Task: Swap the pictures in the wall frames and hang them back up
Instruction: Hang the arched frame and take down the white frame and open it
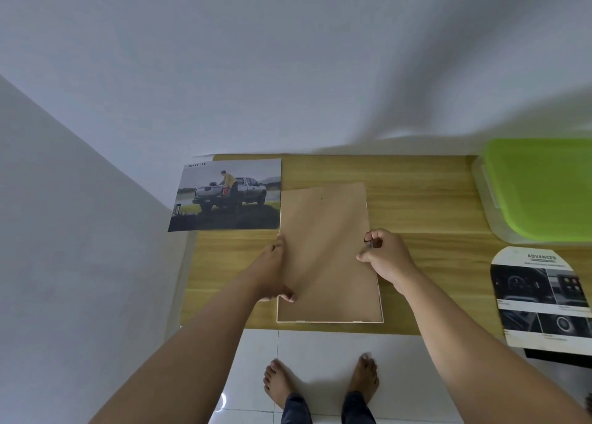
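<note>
Head view showed a white frame [330,321] lying face down on the wooden table [416,205], near its front edge, with a brown backing board [323,231] over it, the board's far end lifted and its near end down inside the frame. The left hand [275,269] gripped the board's left edge, thumb on top near the lower corner and fingers tucked under. The right hand [384,257] was curled at the board's right edge, fingertips pinched there on something too small to make out. Just left of the board, touching its upper left corner, a print of a pickup truck [227,196] lay flat, overhanging the table's left edge. Well to the right a second print [541,298], headed ADVANCED and showing car interior panels, lay with its top curling up. Behind it sat a clear box with a green lid [541,186]. Bare feet [320,385] stood on white floor tiles [320,346] below the table, and a plain white wall [288,71] rose behind
</note>
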